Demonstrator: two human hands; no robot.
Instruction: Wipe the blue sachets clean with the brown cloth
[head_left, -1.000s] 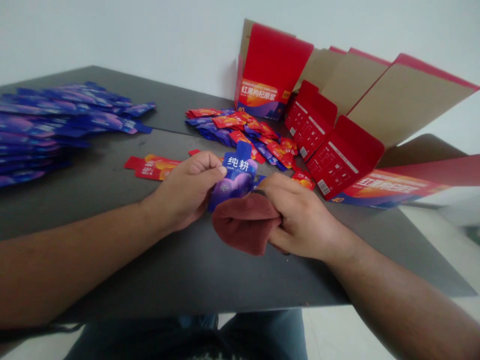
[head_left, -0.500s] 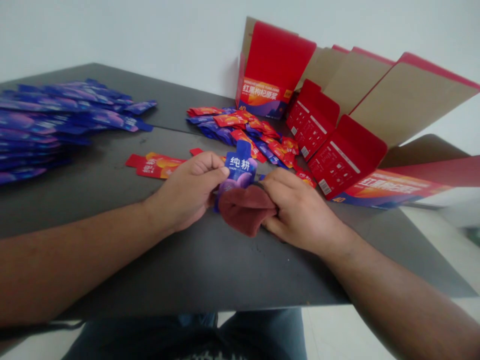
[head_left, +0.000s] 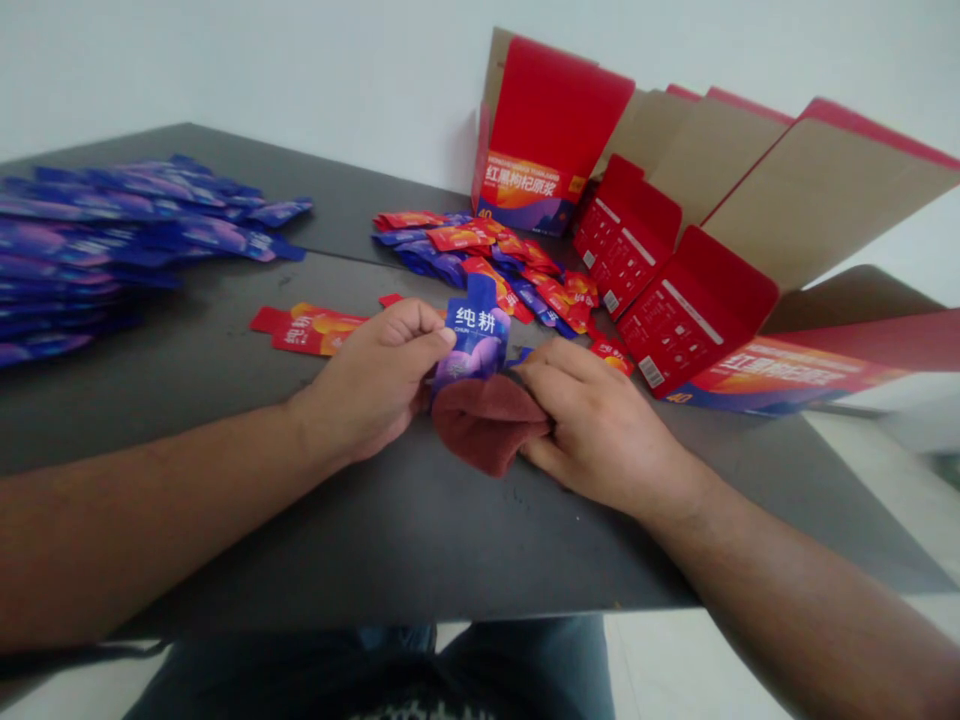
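Pinched between the thumb and fingers of my left hand (head_left: 397,375) is a blue and purple sachet (head_left: 478,350) with white lettering, its narrow top tab pointing away from me. My right hand (head_left: 592,415) is closed on a brown cloth (head_left: 484,425), which lies against the lower part of the sachet and hides it. Just beyond my left hand, a red and orange sachet (head_left: 315,330) rests flat on the dark table (head_left: 360,560).
A big pile of blue sachets (head_left: 112,240) covers the left of the table. Mixed red and blue sachets (head_left: 480,245) are heaped beyond my hands. Several red cartons with raised flaps, one upright carton (head_left: 529,190) among them, stand at the right.
The sachet and cloth have shifted very slightly left, and more of the sachet's purple fruit print shows above the cloth. Both hands keep their grip.
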